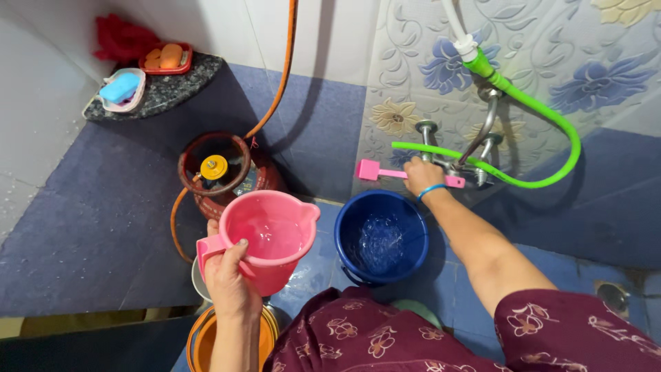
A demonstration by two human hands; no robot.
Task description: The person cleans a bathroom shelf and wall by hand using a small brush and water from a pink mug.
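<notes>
Head view: one pink plastic jug [270, 241], water inside, is held by its handle in the left hand's [231, 275] closed grip beside one blue plastic bucket [381, 236] on the floor; the right hand [423, 176] grips one pink-handled brush [406, 173] near the metal wall taps [475, 155].

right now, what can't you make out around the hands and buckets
Head view only:
- Right hand: it covers the tap handle; its grip there is unclear.
- Orange bucket: cut off by the bottom edge, hidden behind the left hand and forearm.
- Pink jug: water level unclear.
- Metal vessel: mostly hidden behind the jug.
</notes>
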